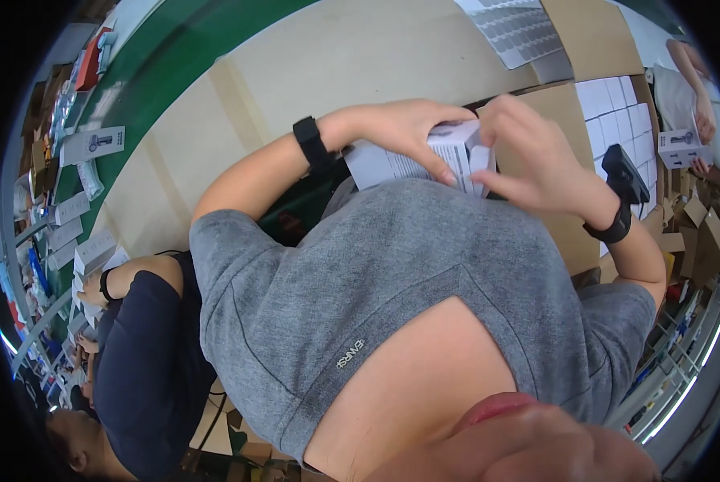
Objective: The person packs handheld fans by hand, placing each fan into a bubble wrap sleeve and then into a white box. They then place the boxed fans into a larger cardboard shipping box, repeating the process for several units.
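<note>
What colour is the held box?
The box is white with dark print, shown best in the head view.

The box (461,150) is smooth card, the carton (597,36) matt cardboard, the shirt (408,257) cloth.

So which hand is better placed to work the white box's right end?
Likely the right hand: its thumb and fingertips are at that end. The left hand holds the white box, so it looks better suited to steadying it.

Free tabletop (328,60) ahead, carton (597,36) blocking right
</note>
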`<state>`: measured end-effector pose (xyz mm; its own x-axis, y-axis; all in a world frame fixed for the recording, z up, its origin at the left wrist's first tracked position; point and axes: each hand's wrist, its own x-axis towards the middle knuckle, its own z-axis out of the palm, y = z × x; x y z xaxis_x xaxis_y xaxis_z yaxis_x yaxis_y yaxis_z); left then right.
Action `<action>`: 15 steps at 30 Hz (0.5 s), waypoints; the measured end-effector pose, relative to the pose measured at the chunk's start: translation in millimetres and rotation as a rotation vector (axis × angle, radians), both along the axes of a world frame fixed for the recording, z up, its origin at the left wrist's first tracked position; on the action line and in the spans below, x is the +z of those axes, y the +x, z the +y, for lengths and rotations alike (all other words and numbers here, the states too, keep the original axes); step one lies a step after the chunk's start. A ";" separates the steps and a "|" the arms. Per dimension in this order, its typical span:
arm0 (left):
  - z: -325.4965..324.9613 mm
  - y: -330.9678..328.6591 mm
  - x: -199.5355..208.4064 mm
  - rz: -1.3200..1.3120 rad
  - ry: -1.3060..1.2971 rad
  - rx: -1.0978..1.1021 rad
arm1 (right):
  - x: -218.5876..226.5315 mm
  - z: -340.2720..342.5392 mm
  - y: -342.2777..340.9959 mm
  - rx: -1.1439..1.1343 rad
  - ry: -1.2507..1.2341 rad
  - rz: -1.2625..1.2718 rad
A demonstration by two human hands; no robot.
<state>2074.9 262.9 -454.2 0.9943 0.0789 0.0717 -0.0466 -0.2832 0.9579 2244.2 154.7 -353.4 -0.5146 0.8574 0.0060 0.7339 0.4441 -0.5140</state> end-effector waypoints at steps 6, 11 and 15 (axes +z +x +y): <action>53.3 -3.7 -20.8 -0.014 -0.054 -0.096 | -19.5 83.6 59.4 0.135 -0.463 0.329; 85.6 -2.0 -48.7 -0.196 0.141 0.199 | -50.2 106.0 44.0 -0.097 -0.167 0.876; 94.6 11.2 -87.4 -0.212 -0.183 0.524 | -97.2 121.7 38.1 -0.068 0.255 0.145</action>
